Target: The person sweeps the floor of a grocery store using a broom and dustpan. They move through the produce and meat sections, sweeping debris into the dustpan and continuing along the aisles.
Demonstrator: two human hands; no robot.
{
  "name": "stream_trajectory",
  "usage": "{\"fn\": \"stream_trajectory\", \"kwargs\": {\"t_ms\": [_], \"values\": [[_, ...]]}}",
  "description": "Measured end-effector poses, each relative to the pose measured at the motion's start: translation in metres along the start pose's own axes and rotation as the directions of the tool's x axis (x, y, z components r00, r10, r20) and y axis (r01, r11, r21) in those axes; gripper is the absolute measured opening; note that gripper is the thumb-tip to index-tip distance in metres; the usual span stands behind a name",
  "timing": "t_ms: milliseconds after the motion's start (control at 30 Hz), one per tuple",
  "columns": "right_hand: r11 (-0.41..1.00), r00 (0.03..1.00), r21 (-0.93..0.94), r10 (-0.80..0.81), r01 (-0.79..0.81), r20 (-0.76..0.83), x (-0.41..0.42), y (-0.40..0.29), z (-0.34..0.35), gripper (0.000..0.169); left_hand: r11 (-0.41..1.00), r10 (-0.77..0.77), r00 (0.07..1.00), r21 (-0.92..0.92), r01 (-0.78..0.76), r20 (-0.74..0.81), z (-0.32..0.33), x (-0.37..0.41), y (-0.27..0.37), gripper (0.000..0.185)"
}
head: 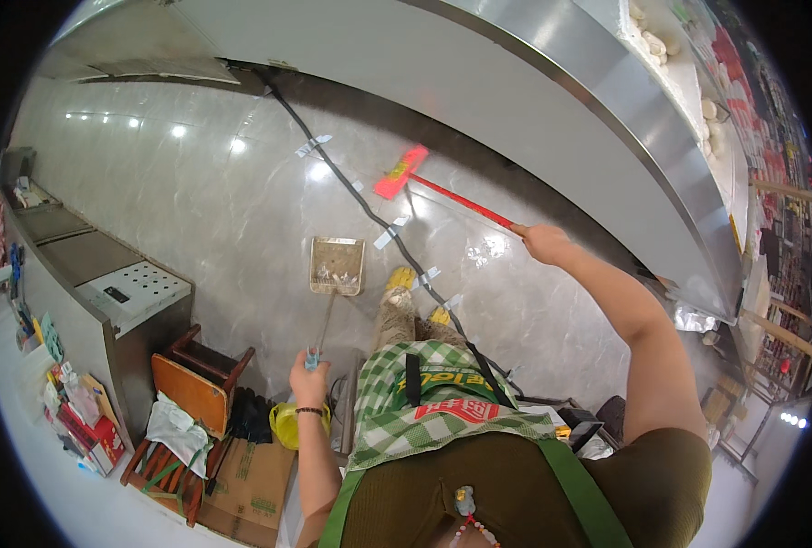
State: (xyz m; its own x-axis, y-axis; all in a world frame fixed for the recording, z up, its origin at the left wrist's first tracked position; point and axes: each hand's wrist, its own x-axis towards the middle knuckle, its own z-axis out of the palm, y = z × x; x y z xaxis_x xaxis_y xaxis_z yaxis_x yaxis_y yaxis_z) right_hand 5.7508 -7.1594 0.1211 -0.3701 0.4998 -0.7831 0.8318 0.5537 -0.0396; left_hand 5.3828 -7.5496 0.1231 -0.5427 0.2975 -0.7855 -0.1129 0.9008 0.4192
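Note:
My right hand [545, 244] is closed around the end of the red handle of a broom [462, 200]. The broom's pink and yellow head [402, 172] rests on the tiled floor near the base of the long counter. My left hand [309, 375] grips the light blue top of a long-handled dustpan [337, 255]. Its pan lies on the floor to the left of my yellow shoes, with small bits of debris near its handle side. The broom head is beyond the pan, up and to the right, apart from it.
A black cable [351, 190] taped to the floor runs between pan and broom head and past my feet. A long metal-edged counter [515, 116] borders the right. A wooden chair [197, 390], cardboard [255, 479], a yellow bag [285, 425] and a steel cabinet [152, 335] stand at left.

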Motion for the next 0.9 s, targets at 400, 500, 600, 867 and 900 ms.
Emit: {"fn": "stream_trajectory", "kwargs": {"t_ms": [400, 500, 600, 867, 900], "values": [[0.976, 0.994, 0.215, -0.015, 0.039, -0.109, 0.106, -0.090, 0.043, 0.047, 0.992, 0.013, 1.000, -0.123, -0.011, 0.014, 0.006, 0.004, 0.000, 0.025], [0.991, 0.997, 0.120, -0.045, 0.053, -0.069, 0.075, -0.083, 0.081, 0.058, 0.990, 0.127, 0.992, -0.062, -0.128, -0.023, 0.009, 0.002, 0.007, 0.024], [0.998, 0.996, -0.014, -0.065, 0.066, 0.056, 0.014, -0.045, 0.112, 0.063, 0.994, 0.062, 0.998, -0.092, -0.060, 0.018, 0.010, 0.002, 0.013, 0.024], [0.989, 0.960, -0.136, 0.097, -0.062, 0.264, -0.134, 0.050, 0.137, 0.068, 0.991, 0.078, 0.997, -0.108, -0.075, 0.022, 0.005, 0.004, 0.018, 0.032], [0.985, 0.959, -0.143, 0.128, -0.094, 0.252, -0.149, 0.058, 0.138, 0.067, 0.991, 0.086, 0.996, -0.105, -0.083, 0.027, 0.006, 0.002, 0.018, 0.029]]}}
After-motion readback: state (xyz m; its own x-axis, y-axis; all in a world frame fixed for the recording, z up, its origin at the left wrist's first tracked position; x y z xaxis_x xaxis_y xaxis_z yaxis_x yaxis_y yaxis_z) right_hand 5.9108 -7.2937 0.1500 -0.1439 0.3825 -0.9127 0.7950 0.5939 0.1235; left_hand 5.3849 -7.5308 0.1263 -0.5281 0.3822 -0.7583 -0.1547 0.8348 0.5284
